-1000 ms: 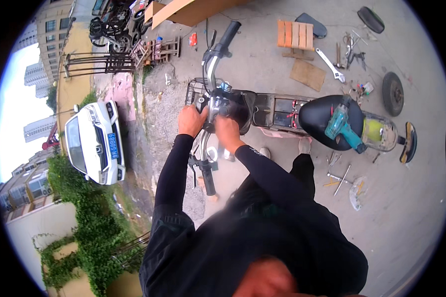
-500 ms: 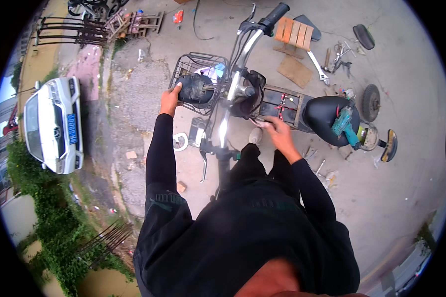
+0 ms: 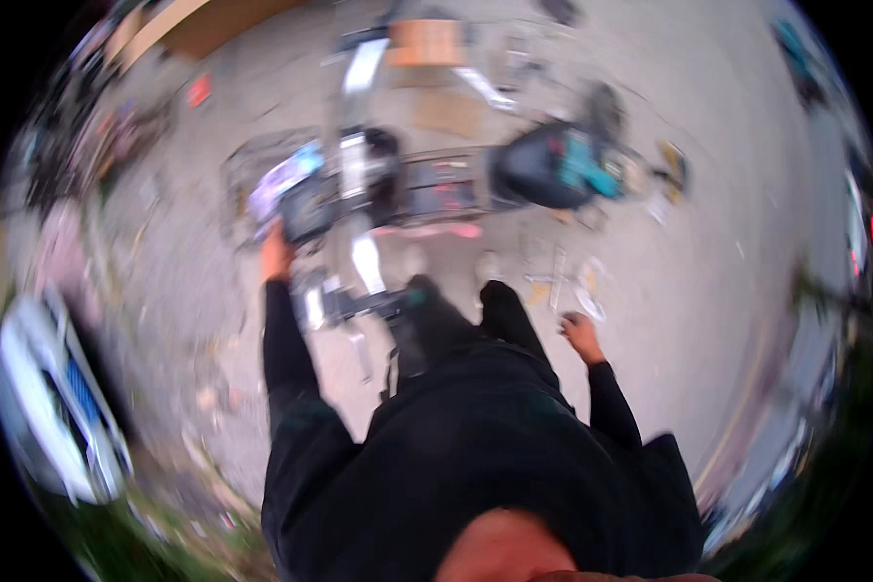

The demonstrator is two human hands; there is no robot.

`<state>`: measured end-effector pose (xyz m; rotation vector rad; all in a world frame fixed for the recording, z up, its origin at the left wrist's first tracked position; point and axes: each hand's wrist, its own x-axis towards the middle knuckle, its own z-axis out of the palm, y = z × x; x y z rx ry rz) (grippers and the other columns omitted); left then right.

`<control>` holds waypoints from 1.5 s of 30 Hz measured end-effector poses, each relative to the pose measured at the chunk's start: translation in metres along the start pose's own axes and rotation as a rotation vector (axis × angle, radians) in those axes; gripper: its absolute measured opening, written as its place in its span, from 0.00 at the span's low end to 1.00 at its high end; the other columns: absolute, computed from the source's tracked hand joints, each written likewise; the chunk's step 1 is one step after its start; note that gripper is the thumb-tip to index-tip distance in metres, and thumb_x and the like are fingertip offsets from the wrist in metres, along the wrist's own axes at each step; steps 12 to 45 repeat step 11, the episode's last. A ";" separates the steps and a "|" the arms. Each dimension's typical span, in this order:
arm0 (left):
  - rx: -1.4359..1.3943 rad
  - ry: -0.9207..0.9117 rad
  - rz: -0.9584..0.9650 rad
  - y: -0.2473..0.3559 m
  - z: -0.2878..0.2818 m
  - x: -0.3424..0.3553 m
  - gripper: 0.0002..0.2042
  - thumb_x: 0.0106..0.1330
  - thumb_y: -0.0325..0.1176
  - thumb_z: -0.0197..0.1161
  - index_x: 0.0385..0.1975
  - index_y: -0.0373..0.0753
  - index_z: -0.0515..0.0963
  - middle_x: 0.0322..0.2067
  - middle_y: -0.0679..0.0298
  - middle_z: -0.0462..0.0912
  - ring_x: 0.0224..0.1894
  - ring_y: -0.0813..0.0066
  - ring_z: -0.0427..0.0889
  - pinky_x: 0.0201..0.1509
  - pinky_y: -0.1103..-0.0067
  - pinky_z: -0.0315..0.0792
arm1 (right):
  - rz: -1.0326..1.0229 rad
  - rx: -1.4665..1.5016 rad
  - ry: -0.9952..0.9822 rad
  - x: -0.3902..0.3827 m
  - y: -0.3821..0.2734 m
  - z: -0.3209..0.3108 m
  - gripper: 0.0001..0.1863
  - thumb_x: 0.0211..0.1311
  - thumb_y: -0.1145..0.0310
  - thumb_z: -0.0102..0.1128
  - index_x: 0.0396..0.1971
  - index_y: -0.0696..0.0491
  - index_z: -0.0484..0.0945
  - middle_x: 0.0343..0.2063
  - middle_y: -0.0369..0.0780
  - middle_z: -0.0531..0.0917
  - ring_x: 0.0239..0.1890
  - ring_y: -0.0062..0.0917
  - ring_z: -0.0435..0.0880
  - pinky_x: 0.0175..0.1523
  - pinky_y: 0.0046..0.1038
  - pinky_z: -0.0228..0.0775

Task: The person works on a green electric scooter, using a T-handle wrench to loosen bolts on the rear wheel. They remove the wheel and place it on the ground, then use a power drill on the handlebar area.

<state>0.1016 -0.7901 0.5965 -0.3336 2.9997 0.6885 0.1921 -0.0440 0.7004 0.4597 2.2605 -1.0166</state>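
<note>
Motion blur covers this view. My left hand (image 3: 276, 254) is at the lower edge of a black rounded part (image 3: 307, 209) in the scooter's front wire basket (image 3: 233, 184), its fingers closed at that edge. A purple and blue package (image 3: 283, 179) lies beside that part. Away from the scooter, my right hand (image 3: 580, 338) hangs low on the right, fingers loosely apart and nothing visible in them. The electric scooter's open battery bay (image 3: 441, 186) shows red wires. On its black seat (image 3: 533, 167) rests a teal power tool (image 3: 584, 167).
Beyond the scooter stand a small wooden stool (image 3: 427, 44) and a sheet of cardboard (image 3: 446, 112). Metal tools (image 3: 556, 278) lie on the ground near my right hand. A white car (image 3: 58, 398) is at the left, and a large cardboard box (image 3: 204, 24) at the upper left.
My right hand has left the scooter's side near the battery bay and moved right and nearer my body. My left hand stays at the black part. The whole view has turned and blurred.
</note>
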 end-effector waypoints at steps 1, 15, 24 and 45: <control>-0.334 -0.085 -0.164 -0.039 -0.003 -0.011 0.26 0.67 0.30 0.54 0.66 0.41 0.63 0.56 0.59 0.76 0.46 0.68 0.79 0.51 0.71 0.75 | -0.033 -0.005 -0.015 0.002 0.005 0.003 0.15 0.63 0.67 0.56 0.41 0.64 0.80 0.32 0.44 0.85 0.29 0.27 0.86 0.35 0.28 0.78; 0.617 -0.546 0.339 0.023 -0.006 -0.207 0.16 0.63 0.41 0.59 0.48 0.41 0.79 0.43 0.60 0.85 0.44 0.60 0.84 0.48 0.63 0.77 | 0.194 0.441 0.165 -0.061 0.132 0.022 0.17 0.62 0.65 0.59 0.44 0.63 0.81 0.36 0.47 0.86 0.31 0.29 0.87 0.42 0.30 0.79; 0.617 -0.546 0.339 0.023 -0.006 -0.207 0.16 0.63 0.41 0.59 0.48 0.41 0.79 0.43 0.60 0.85 0.44 0.60 0.84 0.48 0.63 0.77 | 0.194 0.441 0.165 -0.061 0.132 0.022 0.17 0.62 0.65 0.59 0.44 0.63 0.81 0.36 0.47 0.86 0.31 0.29 0.87 0.42 0.30 0.79; 0.617 -0.546 0.339 0.023 -0.006 -0.207 0.16 0.63 0.41 0.59 0.48 0.41 0.79 0.43 0.60 0.85 0.44 0.60 0.84 0.48 0.63 0.77 | 0.194 0.441 0.165 -0.061 0.132 0.022 0.17 0.62 0.65 0.59 0.44 0.63 0.81 0.36 0.47 0.86 0.31 0.29 0.87 0.42 0.30 0.79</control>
